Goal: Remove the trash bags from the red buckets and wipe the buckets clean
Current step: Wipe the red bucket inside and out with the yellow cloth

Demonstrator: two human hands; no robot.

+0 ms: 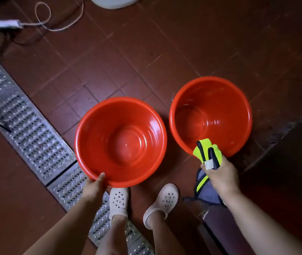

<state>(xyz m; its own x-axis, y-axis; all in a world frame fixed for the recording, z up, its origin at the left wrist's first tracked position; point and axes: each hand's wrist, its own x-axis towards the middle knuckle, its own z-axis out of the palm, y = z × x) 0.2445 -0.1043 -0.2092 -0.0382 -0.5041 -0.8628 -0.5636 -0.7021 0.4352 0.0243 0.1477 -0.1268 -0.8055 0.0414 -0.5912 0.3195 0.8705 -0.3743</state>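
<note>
The right hand [220, 173] grips a yellow-green cloth [208, 152] over the near rim of the lower-right red bucket [210, 115], probably touching it; the left hand [95, 184] holds the lower-centre red bucket [120, 140].

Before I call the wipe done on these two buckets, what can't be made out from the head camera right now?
- Right bucket: the near inner wall is covered by the yellow-green cloth and the right hand.
- Left bucket: the near rim under the left hand is hidden; glare masks any residue.
- White object: cut off by the top edge.
- Dark area at right: too dim to read.
</note>
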